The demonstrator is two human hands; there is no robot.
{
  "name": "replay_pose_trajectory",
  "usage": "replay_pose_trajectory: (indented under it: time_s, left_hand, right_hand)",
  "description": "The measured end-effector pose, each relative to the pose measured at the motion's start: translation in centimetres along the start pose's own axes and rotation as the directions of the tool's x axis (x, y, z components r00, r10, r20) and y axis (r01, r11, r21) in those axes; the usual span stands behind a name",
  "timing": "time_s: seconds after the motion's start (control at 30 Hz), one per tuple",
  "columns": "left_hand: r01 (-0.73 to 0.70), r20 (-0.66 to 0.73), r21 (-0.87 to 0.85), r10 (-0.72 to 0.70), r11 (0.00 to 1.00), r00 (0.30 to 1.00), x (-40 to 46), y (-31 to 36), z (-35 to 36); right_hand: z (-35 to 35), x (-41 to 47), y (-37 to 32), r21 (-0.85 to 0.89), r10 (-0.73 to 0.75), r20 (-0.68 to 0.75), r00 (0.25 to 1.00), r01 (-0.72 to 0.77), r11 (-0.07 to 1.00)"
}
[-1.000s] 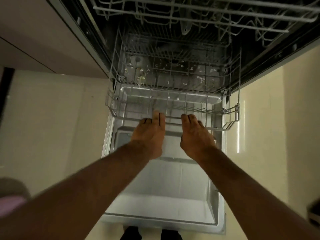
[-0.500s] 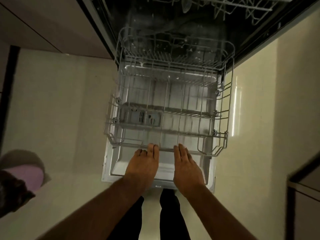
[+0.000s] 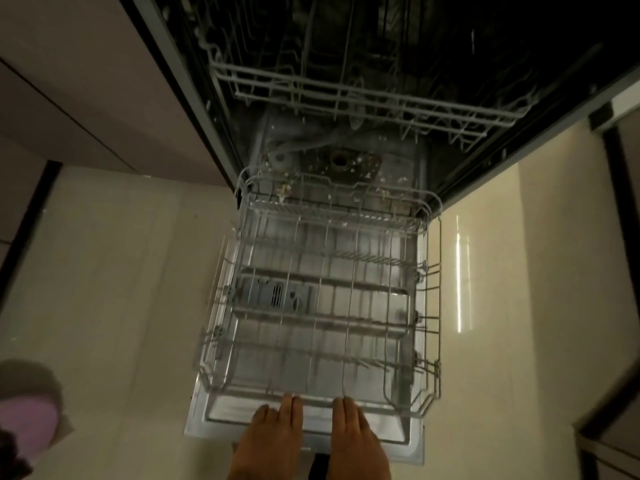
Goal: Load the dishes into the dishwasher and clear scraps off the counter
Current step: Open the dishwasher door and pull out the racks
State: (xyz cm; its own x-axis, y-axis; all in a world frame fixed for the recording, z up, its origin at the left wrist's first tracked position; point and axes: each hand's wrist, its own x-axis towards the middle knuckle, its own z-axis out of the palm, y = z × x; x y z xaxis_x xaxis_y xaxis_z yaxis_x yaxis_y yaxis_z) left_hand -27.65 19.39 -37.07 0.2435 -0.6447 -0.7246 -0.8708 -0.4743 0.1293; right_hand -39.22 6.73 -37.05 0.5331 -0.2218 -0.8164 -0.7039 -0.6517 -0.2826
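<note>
While the two hands are seen from above at the bottom of the view, the left hand (image 3: 270, 438) is laid palm down with its fingers straight and close together, the tips reaching the front wire of the lower rack (image 3: 322, 306). The right hand (image 3: 356, 441) is held the same way just beside it, fingers straight and side by side, the tips also at that front wire. Whether the fingertips are hooked under the wire cannot be told, as the picture is dim and a bit blurry there. The lower rack is pulled out over the open dishwasher door (image 3: 197, 420), which is lying flat above the pale floor (image 3: 121, 306). No dishes are seen in the rack. Behind it, small scraps are scattered on the dark dishwasher floor around the round drain (image 3: 341, 161). Higher up, the upper rack (image 3: 363, 98) is seen inside the dishwasher. A purple round thing (image 3: 24, 424) is seen far to the left on the floor.
</note>
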Motion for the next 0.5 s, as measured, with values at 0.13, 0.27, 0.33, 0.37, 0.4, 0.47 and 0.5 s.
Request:
replay_pose_trajectory:
  time_s: [0.13,0.27,0.33,0.37,0.4,0.47,0.5]
  left_hand:
    - [-0.064,0.190,-0.016,0.066,0.998,0.980,1.0,-2.1,-6.1]
    - [-0.035,-0.154,0.066,0.045,0.997,0.987,5.5,-6.5,-16.0]
    - [0.000,-0.416,0.228,0.097,0.974,0.904,7.8,-9.3,-22.1]
    - [0.029,-0.509,0.305,0.138,0.952,0.850,8.9,-10.8,-25.3]
    - [0.077,-0.584,0.356,0.158,0.931,0.796,9.6,-12.2,-28.6]
    - [0.185,-0.698,0.324,0.102,0.928,0.709,10.6,-14.4,-34.6]
    - [0.224,-0.716,0.275,0.043,0.935,0.697,10.9,-15.1,-37.0]
  right_hand:
    - [-4.6,0.8,-1.6,-0.105,0.034,0.010,0.999,-0.033,0.994]
    - [-16.3,1.9,-2.6,-0.177,-0.072,-0.292,0.954,0.020,0.984]
    - [-23.5,2.7,-3.2,-0.210,-0.128,-0.507,0.852,0.022,0.978]
    - [-27.0,3.0,-3.7,-0.232,-0.168,-0.619,0.767,0.025,0.972]
    - [-30.2,3.4,-4.2,-0.264,-0.213,-0.715,0.666,0.025,0.964]
    - [-36.1,4.0,-4.9,-0.312,-0.282,-0.823,0.493,0.022,0.950]
    - [-38.7,4.4,-5.1,-0.339,-0.306,-0.838,0.451,0.010,0.941]
